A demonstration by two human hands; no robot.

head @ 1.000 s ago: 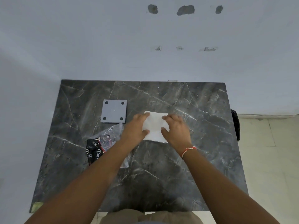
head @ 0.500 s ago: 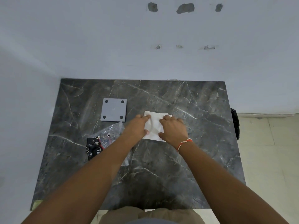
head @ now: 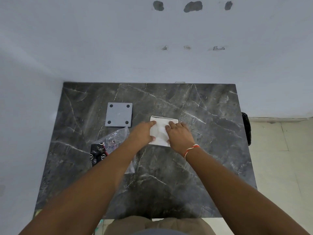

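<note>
A folded white cloth lies near the middle of the dark marble table. My left hand rests on its left edge, fingers fairly straight and a thumb tip on the fabric. My right hand lies on its right part, fingers pressing down on the cloth. A red and white thread is tied round my right wrist. The cloth's far edge shows a folded seam.
A grey square plate with four dark holes lies left of the cloth. A clear plastic bag with a black printed pack sits under my left forearm. A wall backs the table; tiled floor and a black object lie to the right.
Both hands slid slightly closer together on the cloth, which now looks narrower and more bunched between them. Plate and bag stayed put.
</note>
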